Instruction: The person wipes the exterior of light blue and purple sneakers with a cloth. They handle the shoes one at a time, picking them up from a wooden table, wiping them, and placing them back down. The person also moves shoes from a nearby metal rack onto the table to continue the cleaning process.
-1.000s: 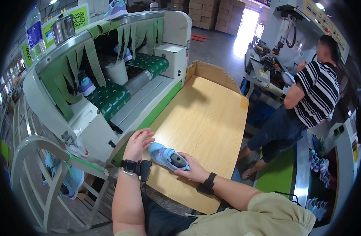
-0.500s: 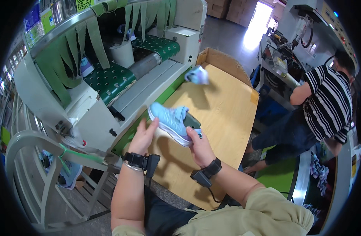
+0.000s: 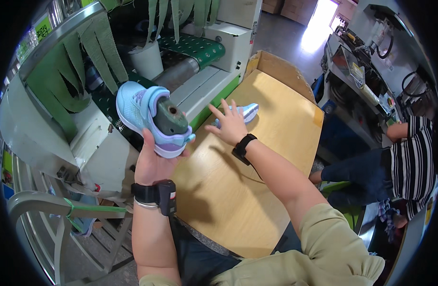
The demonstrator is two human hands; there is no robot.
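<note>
We see a light-blue shoe (image 3: 133, 106) with lilac trim and a grey-green last (image 3: 169, 123). Our sleeve (image 3: 324, 229) is khaki, our wristband (image 3: 242, 148) black. The tabletop (image 3: 243, 200) shows pale tan wood grain, the hanging strips (image 3: 101, 44) dull green, the co-worker's shirt (image 3: 413, 164) black and white stripes.

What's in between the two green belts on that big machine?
In the head view, a white bucket and a grey metal roller lie between the near green belt, partly hidden by the held shoe, and the far green belt.

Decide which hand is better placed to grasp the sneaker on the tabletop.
Probably the right hand: it is open and close to the tabletop sneaker, whereas the left hand is holding a light-blue sneaker up.
</note>
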